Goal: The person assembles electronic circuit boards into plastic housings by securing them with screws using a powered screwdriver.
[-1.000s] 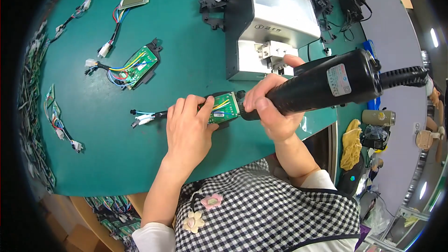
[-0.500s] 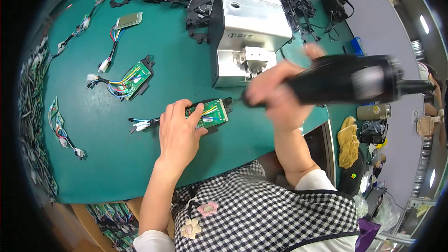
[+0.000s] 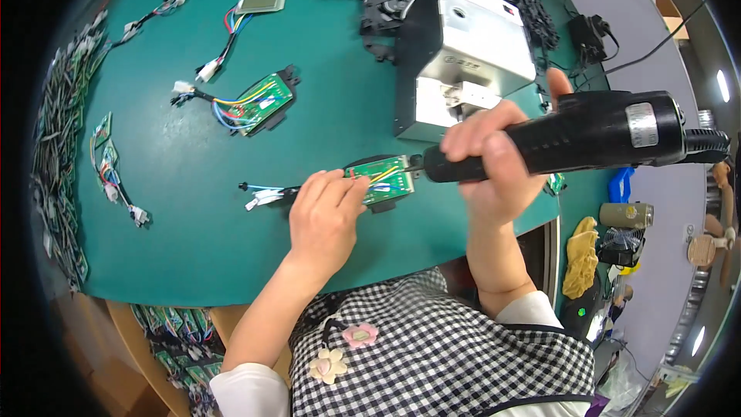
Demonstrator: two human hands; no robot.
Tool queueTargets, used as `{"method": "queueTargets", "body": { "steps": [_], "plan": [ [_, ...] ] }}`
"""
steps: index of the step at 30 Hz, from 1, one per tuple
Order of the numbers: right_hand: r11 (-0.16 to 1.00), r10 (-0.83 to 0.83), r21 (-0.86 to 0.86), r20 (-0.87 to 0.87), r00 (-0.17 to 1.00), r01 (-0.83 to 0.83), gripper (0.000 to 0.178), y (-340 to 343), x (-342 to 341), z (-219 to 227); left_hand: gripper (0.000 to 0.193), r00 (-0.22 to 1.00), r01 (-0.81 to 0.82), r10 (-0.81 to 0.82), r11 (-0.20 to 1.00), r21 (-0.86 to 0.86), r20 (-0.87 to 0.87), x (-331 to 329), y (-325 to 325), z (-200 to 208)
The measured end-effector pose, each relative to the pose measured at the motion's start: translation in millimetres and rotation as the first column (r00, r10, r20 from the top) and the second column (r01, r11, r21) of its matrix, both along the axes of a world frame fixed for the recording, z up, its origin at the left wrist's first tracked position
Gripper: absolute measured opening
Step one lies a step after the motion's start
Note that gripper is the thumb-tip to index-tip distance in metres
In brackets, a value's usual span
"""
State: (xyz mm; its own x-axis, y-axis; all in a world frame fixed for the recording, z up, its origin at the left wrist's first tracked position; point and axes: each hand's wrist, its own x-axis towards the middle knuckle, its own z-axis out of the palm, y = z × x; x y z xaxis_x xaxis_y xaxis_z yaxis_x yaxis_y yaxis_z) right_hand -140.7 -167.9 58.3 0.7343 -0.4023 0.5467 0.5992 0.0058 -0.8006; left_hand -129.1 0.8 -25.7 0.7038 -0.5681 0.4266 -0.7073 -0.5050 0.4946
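My right hand (image 3: 500, 156) is wrapped around a black electric screwdriver (image 3: 575, 135) with a cord at its rear. The screwdriver lies nearly level, and its thin tip points left at the right end of a green circuit board (image 3: 390, 177) on a black plastic frame. Whether the tip sits on a screw is too small to tell. My left hand (image 3: 324, 212) grips the board's left part, fingertips pressed on it. From under this hand, wires with white and black connectors (image 3: 265, 198) stick out to the left.
Beyond my right hand stands a silver machine (image 3: 478, 46), with a heap of black plastic frames (image 3: 386, 8) behind it. Another wired board (image 3: 266, 104) and a small display (image 3: 261, 3) lie further left. Several wired boards are piled along the left edge (image 3: 65, 154).
The screwdriver, blurred before, is now steadier, its tip closer to the board's right end. My left hand still holds the board. The whole view has shifted, moving the table's things rightward in the picture.
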Motion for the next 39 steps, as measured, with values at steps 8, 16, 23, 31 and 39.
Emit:
{"method": "queueTargets", "body": {
  "steps": [8,16,23,31,39],
  "plan": [
    [0.970,0.180,-0.124,-0.207,0.962,-0.208,0.076,34.6,32.4,-30.3,0.029,0.998,-0.020,0.012,0.991,-0.134,-0.056,1.7,2.5,-9.5],
    [0.811,0.422,-0.314,-0.270,0.866,-0.493,0.064,35.3,49.5,-37.9,0.021,0.996,-0.054,0.039,0.980,-0.193,-0.080,0.8,1.4,-8.6],
    [0.690,0.603,-0.282,-0.286,0.745,-0.667,0.054,40.9,62.2,-30.8,0.027,0.985,-0.080,0.043,0.972,-0.222,-0.166,2.3,6.9,-16.3],
    [0.537,0.715,-0.457,-0.200,0.670,-0.709,0.055,60.0,59.8,-32.0,0.033,0.921,-0.219,0.090,0.924,-0.313,-0.380,-5.2,6.6,-48.2],
    [0.690,0.564,-0.425,-0.190,0.803,-0.585,0.051,47.6,45.4,-31.2,0.035,0.964,-0.114,0.065,0.977,-0.181,-0.257,0.1,-0.1,-23.0]
  ]
}}
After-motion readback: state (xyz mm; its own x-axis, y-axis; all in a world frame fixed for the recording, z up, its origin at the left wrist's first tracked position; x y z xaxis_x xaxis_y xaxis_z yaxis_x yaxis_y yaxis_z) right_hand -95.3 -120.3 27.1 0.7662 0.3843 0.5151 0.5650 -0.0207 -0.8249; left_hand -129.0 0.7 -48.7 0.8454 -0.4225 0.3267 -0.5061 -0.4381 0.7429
